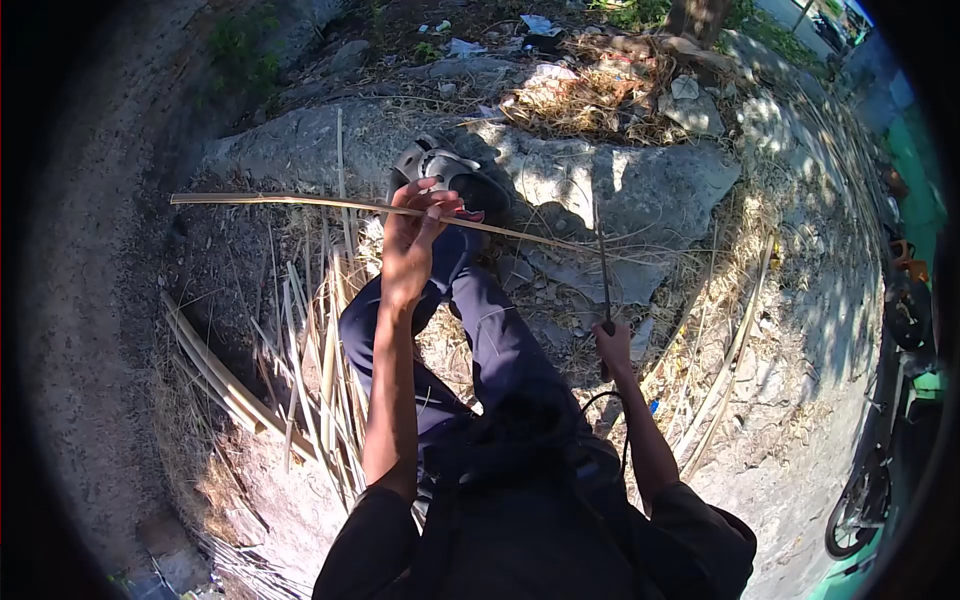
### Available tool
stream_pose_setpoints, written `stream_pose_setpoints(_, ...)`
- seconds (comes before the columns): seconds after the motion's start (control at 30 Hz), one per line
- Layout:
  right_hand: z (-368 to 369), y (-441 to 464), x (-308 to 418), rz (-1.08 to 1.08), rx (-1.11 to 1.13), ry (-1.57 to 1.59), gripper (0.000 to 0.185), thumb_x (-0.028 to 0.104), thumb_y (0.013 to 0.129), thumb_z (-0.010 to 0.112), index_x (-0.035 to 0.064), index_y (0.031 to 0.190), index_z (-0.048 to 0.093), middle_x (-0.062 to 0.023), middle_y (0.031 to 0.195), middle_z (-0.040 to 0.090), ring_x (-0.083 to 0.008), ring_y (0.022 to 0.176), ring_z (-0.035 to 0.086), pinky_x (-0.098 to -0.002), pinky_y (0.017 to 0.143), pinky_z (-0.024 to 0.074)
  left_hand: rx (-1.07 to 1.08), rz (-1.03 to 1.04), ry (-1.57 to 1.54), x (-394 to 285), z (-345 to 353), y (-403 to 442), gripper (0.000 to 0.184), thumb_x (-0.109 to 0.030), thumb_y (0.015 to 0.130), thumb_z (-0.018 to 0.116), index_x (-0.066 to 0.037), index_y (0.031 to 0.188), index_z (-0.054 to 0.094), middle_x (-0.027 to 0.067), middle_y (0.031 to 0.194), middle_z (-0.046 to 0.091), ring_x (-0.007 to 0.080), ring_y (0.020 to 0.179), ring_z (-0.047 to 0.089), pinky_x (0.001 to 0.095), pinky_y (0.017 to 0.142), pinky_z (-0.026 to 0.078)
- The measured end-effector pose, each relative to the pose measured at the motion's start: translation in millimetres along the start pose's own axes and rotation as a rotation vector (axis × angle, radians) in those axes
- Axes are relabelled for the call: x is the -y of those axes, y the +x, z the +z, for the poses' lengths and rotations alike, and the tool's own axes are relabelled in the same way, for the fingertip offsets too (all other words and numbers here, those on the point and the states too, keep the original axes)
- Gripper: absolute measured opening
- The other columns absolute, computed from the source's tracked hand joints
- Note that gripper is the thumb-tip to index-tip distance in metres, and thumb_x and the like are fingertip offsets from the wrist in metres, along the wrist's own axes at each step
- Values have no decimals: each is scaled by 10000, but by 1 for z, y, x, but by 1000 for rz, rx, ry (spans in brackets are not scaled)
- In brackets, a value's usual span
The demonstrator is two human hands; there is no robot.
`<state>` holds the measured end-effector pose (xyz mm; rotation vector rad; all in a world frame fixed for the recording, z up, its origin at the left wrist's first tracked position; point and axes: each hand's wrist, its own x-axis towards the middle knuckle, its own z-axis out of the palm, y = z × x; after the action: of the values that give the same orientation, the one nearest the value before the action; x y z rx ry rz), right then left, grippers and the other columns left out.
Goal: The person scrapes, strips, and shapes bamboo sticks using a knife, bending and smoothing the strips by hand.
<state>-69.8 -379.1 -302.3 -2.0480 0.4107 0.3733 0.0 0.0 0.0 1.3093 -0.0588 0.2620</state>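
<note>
My left hand point(412, 235) is closed around a long, thin bamboo strip point(300, 200), pinched between thumb and fingers. The strip runs from the far left across my lap and slopes down to the right. My right hand point(613, 348) grips the handle of a long, narrow knife point(605, 280), its dark blade pointing away from me. The strip's thin right end meets the blade's upper part; whether the edge is in the strip I cannot tell. Just beyond my left hand is a grey and black shoe point(440, 172), with a bit of red beside the fingers.
Pale split bamboo strips point(310, 360) lie in a heap left of my legs, with thicker bamboo pieces point(225, 385) beyond them. More long strips point(740, 350) lie on the right. A large flat rock point(640, 190) is ahead, and a motorcycle point(865, 500) stands at the right edge.
</note>
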Motion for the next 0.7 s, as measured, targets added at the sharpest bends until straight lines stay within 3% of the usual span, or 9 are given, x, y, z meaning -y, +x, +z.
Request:
stream_pose_setpoints(0.2,8,-22,13,-28,-54,45,382,337,818,734,-42,827,685,-150,655,651,-250,604,636,-405,621,486,-93,-100,160,-10,-8,-20,193,-63,992,611,31,1161,606,94,1020,707,185,1053,679,325,953,540)
stream_pose_setpoints(0.27,5,-25,24,-139,-83,-31,370,325,820,731,-41,827,674,-141,644,634,-226,591,627,-400,602,478,-63,-92,139,-6,-3,-29,206,-69,991,617,26,1173,604,91,994,709,182,1041,684,317,944,540)
stream_pose_setpoints(0.37,-1,-36,62,-49,45,46,352,312,820,723,-36,843,672,-154,638,624,-226,587,616,-404,593,469,-44,-71,180,1,0,-38,230,-139,1012,605,15,1182,597,76,898,691,157,921,693,332,921,538)
stream_pose_setpoints(0.43,10,-25,61,-95,64,40,331,299,828,716,-29,852,678,-160,655,633,-228,604,620,-399,604,472,37,-43,75,8,2,-38,272,-226,1044,556,12,1172,589,57,815,655,133,803,663,360,932,528)
stream_pose_setpoints(0.47,15,-18,58,-141,80,36,309,285,835,709,-22,862,683,-165,673,643,-230,620,625,-395,615,476,9,-46,157,11,8,-38,443,-388,1086,407,17,1142,576,34,704,539,130,685,570,381,887,530)
stream_pose_setpoints(0.5,16,-17,66,-140,79,35,309,285,835,709,-22,862,683,-165,673,643,-230,620,625,-395,615,476,10,-47,155,12,10,-38,443,-388,1086,407,17,1142,576,34,704,539,130,685,570,381,887,530)
stream_pose_setpoints(0.57,15,-19,89,-302,53,-6,280,261,844,712,-15,882,683,-177,719,658,-233,661,636,-388,640,483,120,-86,-109,15,13,-40,542,-442,1098,293,25,1083,568,15,660,450,135,624,473,349,746,496)
stream_pose_setpoints(0.6,16,-18,93,-299,51,-6,280,261,844,712,-15,882,683,-177,719,658,-233,661,636,-388,640,483,54,-111,-10,10,26,-45,606,-476,1095,224,26,1042,559,12,637,406,136,598,404,325,670,426)
stream_pose_setpoints(0.7,17,-16,105,-348,130,6,273,247,842,727,-16,900,680,-184,750,663,-235,682,642,-387,657,488,172,-149,-20,11,29,-49,643,-546,1072,243,12,1015,558,20,623,422,130,588,409,285,655,401)
